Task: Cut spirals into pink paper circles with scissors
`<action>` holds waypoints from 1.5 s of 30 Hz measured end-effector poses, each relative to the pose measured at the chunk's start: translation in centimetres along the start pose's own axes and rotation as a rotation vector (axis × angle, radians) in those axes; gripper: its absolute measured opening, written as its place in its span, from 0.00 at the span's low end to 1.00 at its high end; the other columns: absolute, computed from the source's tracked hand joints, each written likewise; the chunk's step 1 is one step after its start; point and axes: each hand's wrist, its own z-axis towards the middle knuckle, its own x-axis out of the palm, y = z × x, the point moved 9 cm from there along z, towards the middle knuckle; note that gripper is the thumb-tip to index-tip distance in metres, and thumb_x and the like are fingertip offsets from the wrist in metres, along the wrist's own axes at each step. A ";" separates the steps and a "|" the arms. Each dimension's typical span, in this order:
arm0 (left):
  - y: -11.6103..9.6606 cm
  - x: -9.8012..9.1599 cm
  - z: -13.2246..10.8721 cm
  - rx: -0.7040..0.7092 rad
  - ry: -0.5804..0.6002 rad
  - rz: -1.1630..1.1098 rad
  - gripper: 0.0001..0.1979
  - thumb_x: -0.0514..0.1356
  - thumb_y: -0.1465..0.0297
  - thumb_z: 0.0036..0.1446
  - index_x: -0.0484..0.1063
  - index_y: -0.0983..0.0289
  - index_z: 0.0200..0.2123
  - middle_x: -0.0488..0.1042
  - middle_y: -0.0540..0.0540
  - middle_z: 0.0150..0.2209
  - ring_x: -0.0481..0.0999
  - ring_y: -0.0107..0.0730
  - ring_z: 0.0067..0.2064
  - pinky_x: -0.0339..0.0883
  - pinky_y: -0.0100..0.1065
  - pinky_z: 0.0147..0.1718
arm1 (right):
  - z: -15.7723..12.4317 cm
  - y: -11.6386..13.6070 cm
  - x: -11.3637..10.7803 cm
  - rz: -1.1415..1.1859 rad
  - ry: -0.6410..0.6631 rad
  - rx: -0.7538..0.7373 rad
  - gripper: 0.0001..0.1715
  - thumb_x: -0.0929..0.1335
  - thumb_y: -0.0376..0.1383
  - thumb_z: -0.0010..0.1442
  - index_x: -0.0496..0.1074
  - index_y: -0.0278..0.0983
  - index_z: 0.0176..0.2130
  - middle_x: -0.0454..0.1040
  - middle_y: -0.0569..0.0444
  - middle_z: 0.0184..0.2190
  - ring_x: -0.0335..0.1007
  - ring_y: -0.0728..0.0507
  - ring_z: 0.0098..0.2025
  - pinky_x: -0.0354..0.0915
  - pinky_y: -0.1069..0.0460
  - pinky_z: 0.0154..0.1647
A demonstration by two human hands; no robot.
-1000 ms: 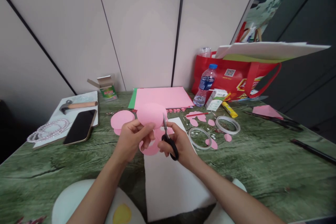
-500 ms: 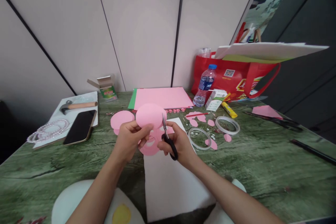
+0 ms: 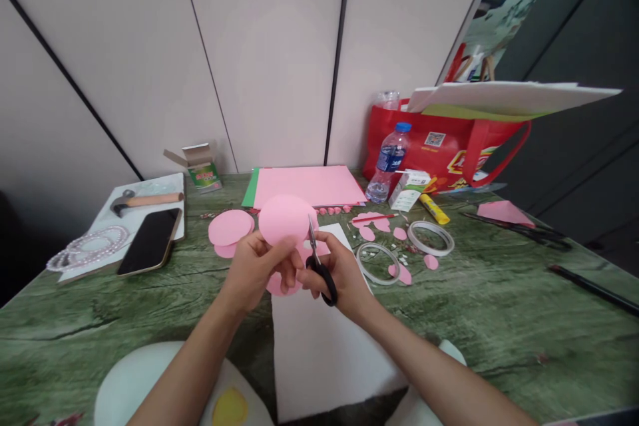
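My left hand [image 3: 254, 271] is closed on a round pink paper piece [image 3: 285, 218], held upright above the table. My right hand [image 3: 339, 274] grips black-handled scissors [image 3: 319, 266], blades pointing up against the paper's right edge. A trimmed pink strip [image 3: 279, 285] hangs below the circle between my hands. A white sheet [image 3: 319, 346] lies on the green table under them.
Pink circles [image 3: 229, 227] and a pink sheet stack [image 3: 307, 185] lie behind. Left: phone [image 3: 147, 241], hammer [image 3: 142, 200], beads [image 3: 84, 246], small box [image 3: 202, 170]. Right: two tape rings [image 3: 430, 237], pink scraps, glue stick [image 3: 434, 209], water bottle [image 3: 385, 161], red bag [image 3: 444, 146], dark scissors [image 3: 524, 229].
My left hand has turned the pink circle a little while the scissors stay at its right edge. The loose pink trimming below has shifted closer under my left fingers.
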 end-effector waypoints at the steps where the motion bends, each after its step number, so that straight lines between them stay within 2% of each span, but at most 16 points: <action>1: 0.1 0.3 0.0 -0.007 0.021 0.014 0.13 0.58 0.68 0.51 0.69 0.70 0.19 0.68 0.51 0.14 0.65 0.22 0.13 0.58 0.24 0.11 | 0.0 -0.1 0.0 0.003 0.003 -0.002 0.33 0.73 0.37 0.39 0.56 0.38 0.43 0.65 0.67 0.12 0.58 0.52 0.13 0.54 0.59 0.13; 3: 0.3 0.3 -0.1 -0.009 0.010 0.026 0.13 0.59 0.68 0.50 0.70 0.70 0.18 0.68 0.50 0.14 0.64 0.21 0.13 0.58 0.24 0.12 | -0.1 -0.1 0.1 -0.001 0.003 -0.001 0.33 0.73 0.36 0.39 0.56 0.38 0.43 0.65 0.67 0.13 0.58 0.53 0.13 0.55 0.59 0.14; 8: -0.1 -1.1 0.0 0.040 -0.132 0.035 0.12 0.60 0.69 0.48 0.68 0.69 0.16 0.65 0.48 0.13 0.61 0.17 0.12 0.54 0.23 0.11 | -0.3 0.2 0.3 -0.020 0.008 0.014 0.32 0.73 0.34 0.39 0.56 0.38 0.42 0.65 0.67 0.13 0.59 0.52 0.14 0.56 0.58 0.16; 13: -0.4 -1.9 -0.2 0.048 -0.197 0.120 0.14 0.62 0.70 0.45 0.65 0.68 0.13 0.62 0.46 0.10 0.57 0.15 0.12 0.50 0.22 0.10 | -0.4 0.4 0.5 0.017 0.032 0.000 0.34 0.73 0.33 0.39 0.55 0.38 0.43 0.65 0.66 0.16 0.59 0.53 0.17 0.56 0.57 0.19; 21: -0.3 -2.1 -0.2 -0.010 -0.191 0.185 0.12 0.63 0.71 0.43 0.64 0.68 0.14 0.61 0.45 0.11 0.55 0.15 0.13 0.47 0.21 0.10 | -0.1 1.0 0.3 0.008 0.047 -0.090 0.36 0.73 0.32 0.39 0.54 0.39 0.45 0.64 0.63 0.21 0.61 0.51 0.25 0.57 0.56 0.26; 39: -0.5 -2.0 -0.2 0.036 -0.178 0.140 0.11 0.62 0.70 0.44 0.64 0.67 0.16 0.62 0.45 0.12 0.56 0.16 0.13 0.48 0.22 0.11 | 0.1 0.4 0.6 0.085 0.073 -0.069 0.35 0.74 0.33 0.39 0.54 0.40 0.42 0.58 0.68 0.16 0.53 0.54 0.19 0.52 0.58 0.22; 45: -0.6 -2.0 -0.2 0.047 -0.175 0.137 0.10 0.62 0.70 0.45 0.65 0.67 0.17 0.63 0.45 0.12 0.56 0.16 0.13 0.49 0.22 0.12 | 0.1 0.1 0.6 0.082 0.069 -0.038 0.34 0.73 0.34 0.39 0.53 0.41 0.41 0.60 0.68 0.16 0.52 0.54 0.17 0.51 0.58 0.19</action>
